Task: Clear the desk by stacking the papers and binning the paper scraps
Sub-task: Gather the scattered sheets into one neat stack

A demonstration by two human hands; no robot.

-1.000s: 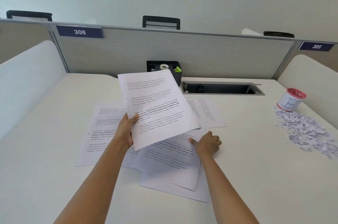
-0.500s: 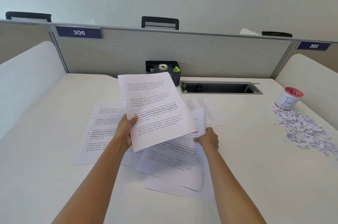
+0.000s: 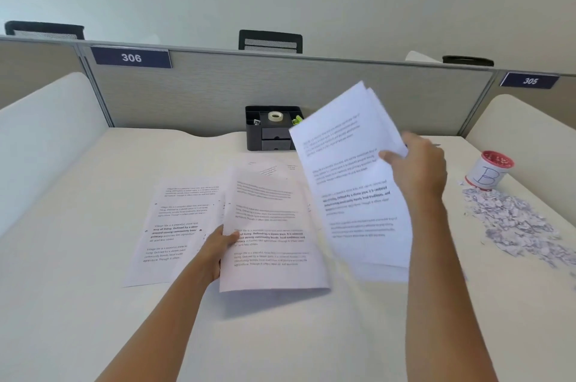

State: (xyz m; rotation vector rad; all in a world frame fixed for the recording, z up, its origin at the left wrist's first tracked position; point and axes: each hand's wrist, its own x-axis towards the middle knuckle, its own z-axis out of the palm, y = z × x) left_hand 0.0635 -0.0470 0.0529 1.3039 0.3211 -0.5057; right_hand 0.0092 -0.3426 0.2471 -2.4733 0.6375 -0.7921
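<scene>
- A white counter (image 3: 78, 303) carries everything, both hands reaching out over it.
- Printed sheets (image 3: 174, 226) lie spread flat beside the left hand (image 3: 218, 249), which pinches one page's (image 3: 268, 235) edge.
- The right hand (image 3: 417, 169) grips several raised papers (image 3: 352, 182), tilted.
- Paper scraps (image 3: 514, 222) lie heaped right of that hand, near a red-rimmed cup (image 3: 487, 171).

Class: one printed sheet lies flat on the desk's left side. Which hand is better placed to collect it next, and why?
Left. The left hand is low at the desk, beside the flat sheet, gripping only one page. The right hand is raised on the far side, holding several sheets.
</scene>
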